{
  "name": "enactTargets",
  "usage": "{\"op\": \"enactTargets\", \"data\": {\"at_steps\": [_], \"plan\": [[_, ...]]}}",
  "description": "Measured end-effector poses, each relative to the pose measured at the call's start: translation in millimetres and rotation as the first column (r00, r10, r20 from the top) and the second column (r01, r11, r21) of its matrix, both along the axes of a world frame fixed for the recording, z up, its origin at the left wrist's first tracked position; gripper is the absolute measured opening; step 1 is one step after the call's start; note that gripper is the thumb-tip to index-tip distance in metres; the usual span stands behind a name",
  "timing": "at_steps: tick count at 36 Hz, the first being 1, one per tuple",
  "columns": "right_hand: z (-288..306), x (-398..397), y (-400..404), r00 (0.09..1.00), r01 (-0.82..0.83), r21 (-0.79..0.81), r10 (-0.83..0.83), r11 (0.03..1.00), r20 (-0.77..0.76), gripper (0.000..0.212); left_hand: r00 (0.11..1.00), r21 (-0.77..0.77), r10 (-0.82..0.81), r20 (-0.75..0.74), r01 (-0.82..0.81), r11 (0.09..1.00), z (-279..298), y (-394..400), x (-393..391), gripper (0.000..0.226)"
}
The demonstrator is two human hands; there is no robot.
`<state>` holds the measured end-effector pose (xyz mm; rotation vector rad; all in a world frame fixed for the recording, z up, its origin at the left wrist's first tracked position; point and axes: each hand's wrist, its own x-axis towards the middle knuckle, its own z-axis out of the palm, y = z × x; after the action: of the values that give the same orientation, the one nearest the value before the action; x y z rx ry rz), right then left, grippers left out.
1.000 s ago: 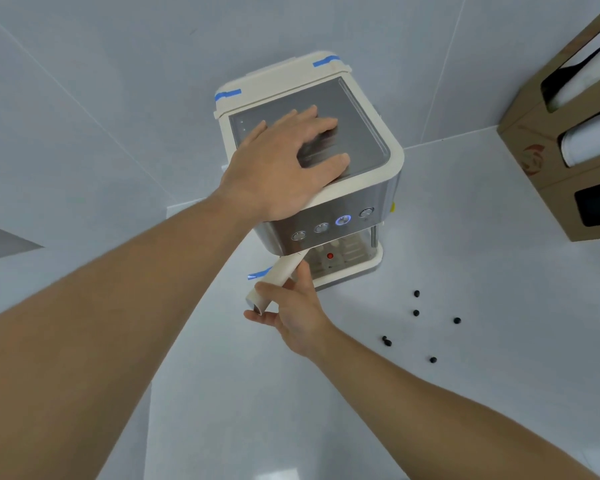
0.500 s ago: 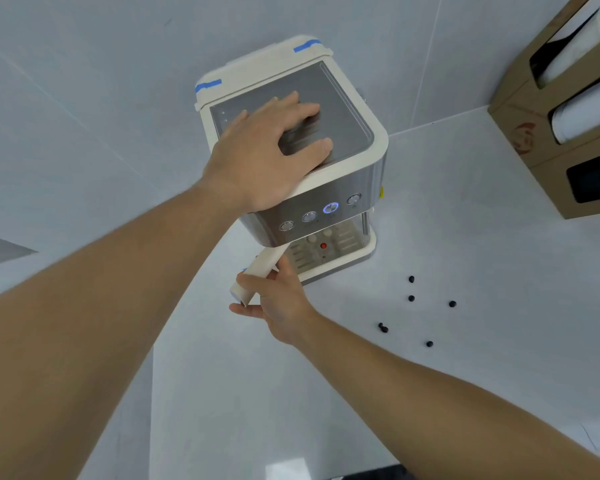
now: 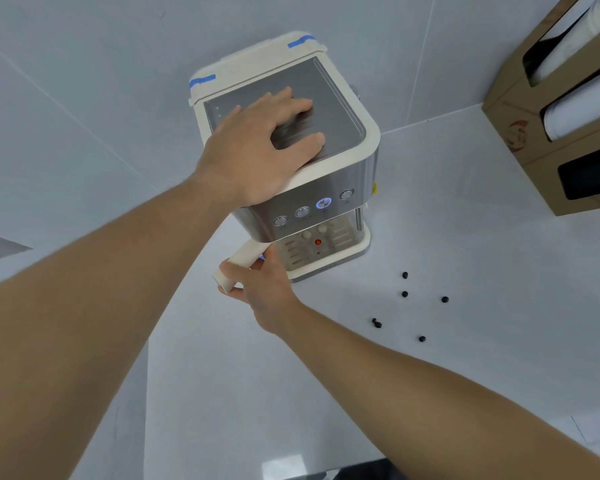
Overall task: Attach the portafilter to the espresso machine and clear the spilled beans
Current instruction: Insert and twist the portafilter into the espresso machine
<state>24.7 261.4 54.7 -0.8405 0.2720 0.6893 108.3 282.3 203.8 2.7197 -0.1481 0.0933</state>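
A cream and steel espresso machine (image 3: pixel 355 174) stands on the white counter against the tiled wall, one front button lit blue. My left hand (image 3: pixel 257 150) lies flat on its grey top, fingers spread. My right hand (image 3: pixel 260 285) grips the cream handle of the portafilter (image 3: pixel 243 259), which sticks out to the left from under the machine's front; its head is hidden beneath the machine. Several dark coffee beans (image 3: pixel 405 294) lie scattered on the counter right of the machine's base.
A brown cardboard dispenser (image 3: pixel 534 133) holding white cup stacks stands at the right edge. The white counter (image 3: pixel 482 254) stretches right of and in front of the machine. A counter edge shows at the lower right.
My right hand has stayed on the portafilter handle, which has swung slightly. The left hand stays pressed on the machine top. The view has shifted a little.
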Motion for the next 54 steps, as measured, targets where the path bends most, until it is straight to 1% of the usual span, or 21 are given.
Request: {"op": "enactTargets", "data": {"at_steps": [6,10,13,16,18,21,23,26,30,34,35,38,41,47,54], "plan": [[-3,-6,-22,0.998,-0.05,-0.034,0.052,0.998,0.039,0.042,1.0,-0.009,0.001,0.004,-0.001,1.0,0,0,0,0.049],[-6,-10,-58,0.996,-0.085,-0.082,0.087,0.993,0.022,0.032,1.0,-0.017,0.002,0.012,-0.002,1.0,0,0,0,0.05],[-3,-7,-83,0.983,-0.185,-0.124,0.186,0.975,-0.001,0.033,1.0,-0.014,0.008,0.006,-0.008,1.0,-1,1,0,0.051],[3,-2,-91,0.968,-0.25,-0.147,0.25,0.957,-0.018,0.027,1.0,-0.003,0.005,0.014,-0.005,1.0,0,0,0,0.05],[6,0,-88,0.976,-0.217,-0.187,0.215,0.958,-0.033,0.027,1.0,-0.001,0.001,0.023,-0.001,1.0,0,0,0,0.049],[9,1,-85,0.991,-0.13,-0.237,0.122,0.963,-0.048,0.037,1.0,0.0,-0.001,0.03,0.001,1.0,0,0,0,0.05],[10,1,-84,0.991,-0.131,-0.272,0.124,0.953,-0.045,0.039,0.999,0.001,-0.012,0.031,0.012,1.0,-1,1,0,0.051],[11,3,-81,0.988,-0.153,-0.366,0.155,0.918,-0.023,0.037,1.0,0.01,-0.019,0.022,0.019,1.0,-3,3,2,0.054],[11,10,-84,0.971,-0.159,-0.525,0.228,0.836,0.07,0.033,1.0,0.015,-0.019,-0.003,0.019,1.0,-5,6,4,0.057],[16,21,-108,0.908,-0.274,-0.622,0.411,0.734,0.084,0.028,0.999,0.034,-0.031,-0.009,0.031,0.999,-7,7,4,0.058],[19,24,-114,0.893,-0.311,-0.62,0.445,0.72,0.069,0.026,0.999,0.034,-0.033,-0.011,0.033,0.999,-7,7,4,0.058],[25,33,-127,0.855,-0.397,-0.591,0.518,0.702,0.04,0.029,0.999,0.032,-0.034,-0.026,0.035,0.999,-7,8,4,0.058],[27,38,-133,0.827,-0.443,-0.594,0.562,0.672,0.019,0.028,0.999,0.037,-0.041,-0.03,0.042,0.998,-6,7,4,0.058],[25,40,-134,0.819,-0.457,-0.576,0.573,0.678,0.024,0.028,0.999,0.042,-0.037,-0.025,0.038,0.998,-7,8,4,0.058],[21,39,-133,0.831,-0.453,-0.568,0.556,0.688,0.01,0.029,0.999,0.037,-0.033,-0.032,0.035,0.999,-8,8,3,0.064]]}}
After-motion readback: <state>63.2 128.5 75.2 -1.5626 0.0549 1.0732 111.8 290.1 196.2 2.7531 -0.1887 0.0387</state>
